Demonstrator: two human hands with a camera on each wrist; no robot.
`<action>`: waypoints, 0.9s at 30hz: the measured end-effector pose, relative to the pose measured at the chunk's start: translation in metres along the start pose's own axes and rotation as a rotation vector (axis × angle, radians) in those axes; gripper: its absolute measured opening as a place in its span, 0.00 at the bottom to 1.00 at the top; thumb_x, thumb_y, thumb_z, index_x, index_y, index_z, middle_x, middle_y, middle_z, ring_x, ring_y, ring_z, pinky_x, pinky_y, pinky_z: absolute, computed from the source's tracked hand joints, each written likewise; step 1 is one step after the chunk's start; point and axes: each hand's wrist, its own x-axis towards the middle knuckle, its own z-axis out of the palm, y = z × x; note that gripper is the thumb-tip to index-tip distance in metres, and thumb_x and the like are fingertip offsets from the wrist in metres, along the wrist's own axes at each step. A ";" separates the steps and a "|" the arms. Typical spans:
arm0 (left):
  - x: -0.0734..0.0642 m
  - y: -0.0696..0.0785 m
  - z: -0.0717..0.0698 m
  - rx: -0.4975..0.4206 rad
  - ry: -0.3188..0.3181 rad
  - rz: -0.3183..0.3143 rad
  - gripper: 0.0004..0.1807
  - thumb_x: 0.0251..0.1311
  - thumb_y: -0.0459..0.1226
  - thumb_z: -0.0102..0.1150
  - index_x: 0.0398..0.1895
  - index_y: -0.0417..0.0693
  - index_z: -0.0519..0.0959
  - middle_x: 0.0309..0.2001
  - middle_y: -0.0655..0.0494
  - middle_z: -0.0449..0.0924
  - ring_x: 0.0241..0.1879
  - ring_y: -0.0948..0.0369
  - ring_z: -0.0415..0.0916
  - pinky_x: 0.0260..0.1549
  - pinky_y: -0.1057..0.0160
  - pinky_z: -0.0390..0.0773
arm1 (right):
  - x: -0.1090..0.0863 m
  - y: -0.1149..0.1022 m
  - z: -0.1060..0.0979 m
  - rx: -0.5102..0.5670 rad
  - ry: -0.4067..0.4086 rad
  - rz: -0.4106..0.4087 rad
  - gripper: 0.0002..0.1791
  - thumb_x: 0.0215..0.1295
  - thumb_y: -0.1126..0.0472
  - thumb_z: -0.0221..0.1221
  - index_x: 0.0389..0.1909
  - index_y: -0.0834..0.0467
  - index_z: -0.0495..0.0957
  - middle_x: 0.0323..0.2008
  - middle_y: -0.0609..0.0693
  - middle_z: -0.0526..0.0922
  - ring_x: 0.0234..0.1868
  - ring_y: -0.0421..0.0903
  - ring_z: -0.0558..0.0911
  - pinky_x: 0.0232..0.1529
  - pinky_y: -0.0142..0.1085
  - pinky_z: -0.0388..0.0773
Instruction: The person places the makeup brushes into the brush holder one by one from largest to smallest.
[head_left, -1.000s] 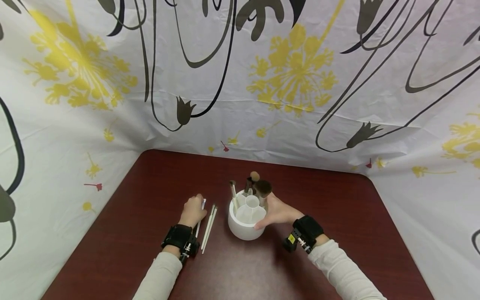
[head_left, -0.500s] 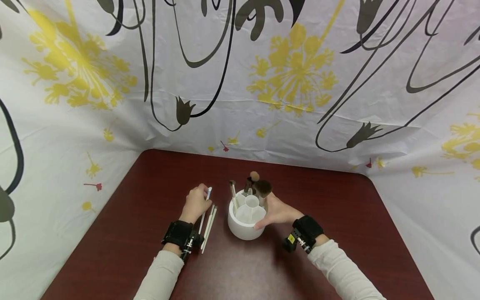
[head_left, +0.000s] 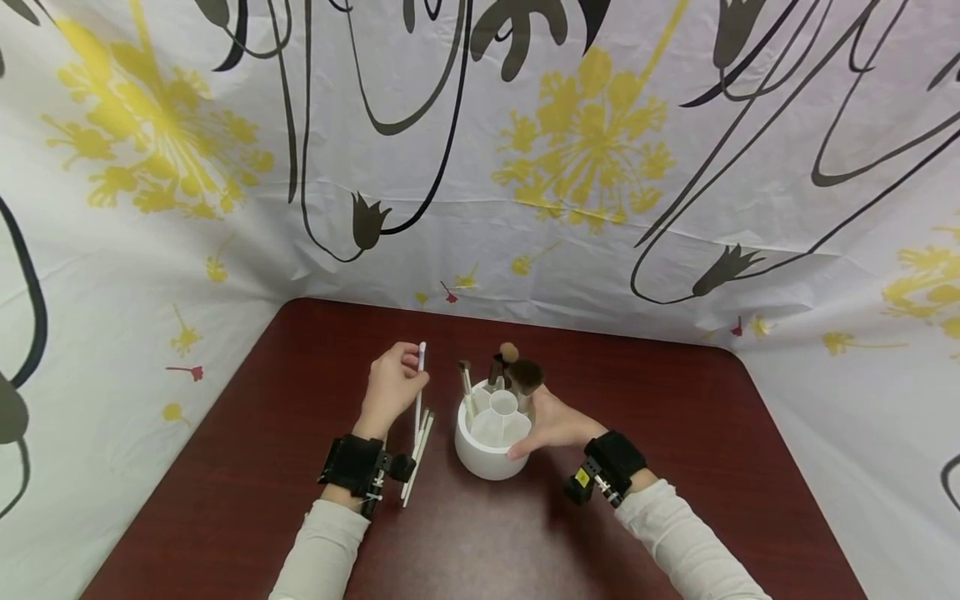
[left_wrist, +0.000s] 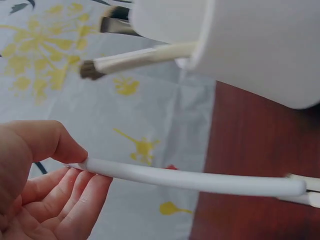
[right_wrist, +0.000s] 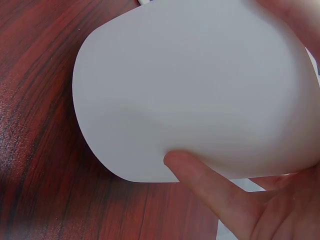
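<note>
Between thumb and fingertips, my left hand [head_left: 392,385] pinches a slim white makeup brush [left_wrist: 200,181] near one end. Its long handle points down toward the table in the head view, and the fingers partly cover the pinched end. My right hand [head_left: 561,421] grips the side of a round white brush holder [head_left: 491,465], thumb on the front wall and the other fingers mostly hidden behind. The holder stands upright, divided into compartments. Several makeup brushes stand in it bristles up, among them a large dark brush [head_left: 527,377] and a thin light-handled brush [left_wrist: 130,60].
Two more light-handled brushes [head_left: 424,442] lie on the dark red-brown table [head_left: 637,383], between the left wrist and the holder. A white patterned cloth [head_left: 465,208] hangs behind and at both sides of the table.
My left hand has moved up and away from me, lifting the brush from beside the other lying brushes to a more upright slant. The right hand and holder have stayed put.
</note>
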 end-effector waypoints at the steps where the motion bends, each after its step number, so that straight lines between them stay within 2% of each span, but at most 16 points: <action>1: 0.001 0.002 -0.001 -0.009 0.003 0.007 0.21 0.47 0.31 0.60 0.48 0.40 0.73 0.36 0.47 0.77 0.33 0.56 0.78 0.30 0.60 0.78 | 0.000 0.000 0.000 0.002 0.001 -0.003 0.63 0.32 0.66 0.74 0.68 0.60 0.41 0.65 0.60 0.49 0.65 0.53 0.54 0.61 0.49 0.52; 7: 0.003 0.015 -0.005 -0.061 0.051 0.064 0.20 0.47 0.29 0.60 0.47 0.40 0.72 0.35 0.47 0.76 0.33 0.56 0.77 0.31 0.59 0.78 | 0.001 0.002 0.001 -0.009 0.010 -0.015 0.62 0.32 0.67 0.74 0.66 0.62 0.43 0.63 0.62 0.52 0.63 0.54 0.56 0.60 0.50 0.52; 15: 0.003 0.027 0.005 -0.168 0.176 0.113 0.18 0.45 0.27 0.60 0.43 0.39 0.73 0.35 0.46 0.77 0.31 0.55 0.78 0.32 0.58 0.78 | 0.009 0.034 0.003 -0.014 0.018 -0.011 0.62 0.29 0.61 0.76 0.66 0.55 0.46 0.62 0.56 0.56 0.62 0.49 0.59 0.60 0.47 0.54; 21: 0.002 0.031 0.013 -0.234 0.208 0.142 0.18 0.46 0.27 0.61 0.44 0.39 0.72 0.34 0.46 0.77 0.31 0.56 0.78 0.30 0.60 0.79 | 0.009 0.036 0.003 -0.004 0.017 -0.011 0.61 0.28 0.57 0.76 0.65 0.54 0.48 0.62 0.54 0.58 0.61 0.48 0.60 0.60 0.46 0.56; 27: -0.001 0.032 0.019 -0.295 0.205 0.157 0.18 0.47 0.26 0.60 0.44 0.39 0.71 0.35 0.45 0.76 0.33 0.54 0.77 0.29 0.63 0.80 | 0.007 0.027 0.003 -0.026 0.020 -0.024 0.61 0.30 0.62 0.75 0.65 0.57 0.47 0.63 0.57 0.55 0.62 0.51 0.59 0.60 0.47 0.56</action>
